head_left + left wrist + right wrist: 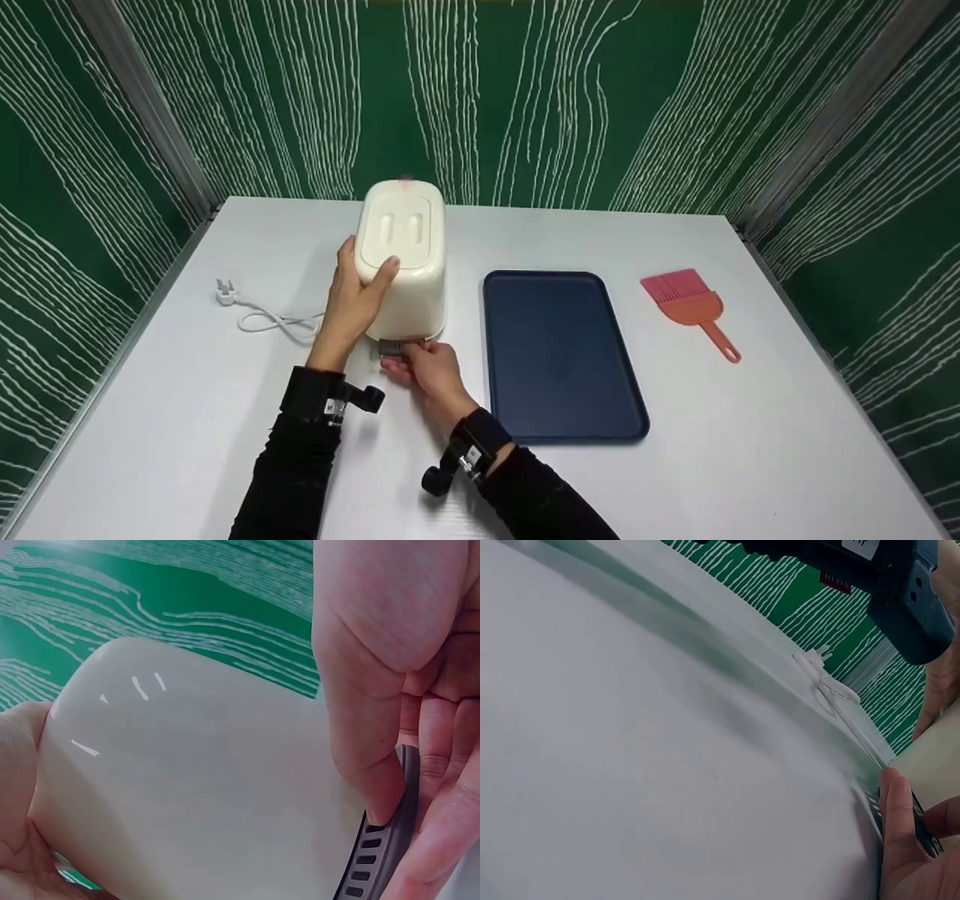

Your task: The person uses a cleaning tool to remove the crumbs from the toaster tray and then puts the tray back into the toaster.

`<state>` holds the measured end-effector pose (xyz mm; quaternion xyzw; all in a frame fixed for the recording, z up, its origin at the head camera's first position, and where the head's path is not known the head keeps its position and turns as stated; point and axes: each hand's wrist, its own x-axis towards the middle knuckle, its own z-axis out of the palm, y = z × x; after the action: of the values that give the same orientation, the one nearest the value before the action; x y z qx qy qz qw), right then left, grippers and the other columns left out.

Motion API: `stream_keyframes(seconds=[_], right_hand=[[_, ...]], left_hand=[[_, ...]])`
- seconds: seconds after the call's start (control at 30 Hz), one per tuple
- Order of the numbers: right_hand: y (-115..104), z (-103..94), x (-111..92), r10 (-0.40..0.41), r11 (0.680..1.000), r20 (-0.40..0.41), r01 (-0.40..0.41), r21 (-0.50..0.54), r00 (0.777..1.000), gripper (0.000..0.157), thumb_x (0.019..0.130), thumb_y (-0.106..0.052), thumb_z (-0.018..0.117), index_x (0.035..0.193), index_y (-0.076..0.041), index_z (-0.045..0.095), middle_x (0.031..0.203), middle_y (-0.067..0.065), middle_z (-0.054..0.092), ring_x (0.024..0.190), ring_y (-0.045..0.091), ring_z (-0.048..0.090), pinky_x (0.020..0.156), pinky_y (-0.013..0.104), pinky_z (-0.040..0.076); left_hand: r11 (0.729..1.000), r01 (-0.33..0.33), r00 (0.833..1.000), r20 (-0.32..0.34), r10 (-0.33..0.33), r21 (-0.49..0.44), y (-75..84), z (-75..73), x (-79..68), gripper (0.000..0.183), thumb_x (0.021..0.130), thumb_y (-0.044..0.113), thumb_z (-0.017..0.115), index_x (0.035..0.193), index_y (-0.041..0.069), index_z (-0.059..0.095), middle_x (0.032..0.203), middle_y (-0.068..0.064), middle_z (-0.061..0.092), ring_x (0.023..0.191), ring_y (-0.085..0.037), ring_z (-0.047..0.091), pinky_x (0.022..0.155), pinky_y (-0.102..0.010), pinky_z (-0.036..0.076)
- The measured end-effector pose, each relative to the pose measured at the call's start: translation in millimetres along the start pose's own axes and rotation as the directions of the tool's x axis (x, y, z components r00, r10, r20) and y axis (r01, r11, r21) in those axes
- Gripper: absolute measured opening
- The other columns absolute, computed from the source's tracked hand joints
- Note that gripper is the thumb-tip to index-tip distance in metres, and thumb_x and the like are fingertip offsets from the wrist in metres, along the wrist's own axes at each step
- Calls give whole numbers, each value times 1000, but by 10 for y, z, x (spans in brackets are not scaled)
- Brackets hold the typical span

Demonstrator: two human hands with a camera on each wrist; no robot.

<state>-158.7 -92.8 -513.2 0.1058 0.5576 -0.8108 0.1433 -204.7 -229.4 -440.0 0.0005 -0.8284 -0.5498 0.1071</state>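
A cream, round-cornered appliance (409, 300) that looks like a toaster stands at the back left of the table, two oblong marks on its lid (401, 229). My left hand (356, 296) grips its left side, thumb over the lid's near edge. Low on the near end shows a dark grey slotted strip (373, 859). My right hand (431, 371) pinches this strip, with the thumb on top and fingers beneath, as the left wrist view shows. Part of the strip is hidden behind those fingers.
A white cord with a plug (225, 292) lies looped left of the appliance. Right of it is a dark blue tray (559, 352). Further right lie a pink brush (675, 285) and an orange dustpan (694, 307). Green patterned walls (525, 97) enclose the table's back and sides.
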Motion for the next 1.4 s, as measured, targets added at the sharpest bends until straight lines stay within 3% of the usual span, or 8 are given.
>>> stream_keyframes(seconds=[0.2, 0.57, 0.8, 1.07, 1.4], right_hand=[[-20, -22, -5, 47, 999, 3, -47, 9, 999, 25, 103, 5, 51, 123, 15, 62, 83, 14, 77, 69, 13, 77, 70, 23, 64], [-65, -60, 57, 121, 992, 27, -120, -37, 992, 21, 108, -4, 53, 119, 10, 65, 90, 17, 80, 69, 14, 78, 69, 22, 64], [-41, -55, 30, 117, 993, 23, -118, 19, 993, 12, 110, -5, 57, 114, 5, 61, 92, 18, 78, 68, 13, 77, 69, 24, 64], [-52, -86, 10, 114, 993, 47, -114, -7, 992, 23, 105, -3, 56, 121, 10, 65, 99, 23, 79, 70, 14, 78, 67, 23, 64], [-53, -99, 3, 102, 992, 78, -96, -78, 992, 24, 110, -12, 58, 120, 9, 65, 88, 16, 79, 67, 12, 77, 63, 19, 61]], left_hand=[[1000, 6, 1000, 6, -6, -2, -2, -2, -1, 91, 104, 49, 64, 170, 9, 17, 172, -24, 32, 159, -38, 35, 129, -55, 29], [999, 31, 999, 10, -31, -10, -5, -20, 8, 90, 104, 49, 64, 171, 11, 16, 172, -23, 33, 158, -37, 35, 128, -56, 29], [999, 17, 1000, 12, -17, -47, -4, -8, 16, 88, 105, 45, 65, 170, 8, 18, 170, -22, 35, 157, -36, 38, 129, -55, 29], [999, 35, 999, 15, -35, -24, 11, 0, 11, 90, 104, 47, 65, 170, 11, 16, 172, -22, 32, 159, -36, 34, 130, -56, 28], [999, 33, 999, 11, -33, -14, 5, 1, 4, 90, 104, 50, 65, 170, 11, 17, 172, -22, 33, 158, -37, 36, 128, -57, 30]])
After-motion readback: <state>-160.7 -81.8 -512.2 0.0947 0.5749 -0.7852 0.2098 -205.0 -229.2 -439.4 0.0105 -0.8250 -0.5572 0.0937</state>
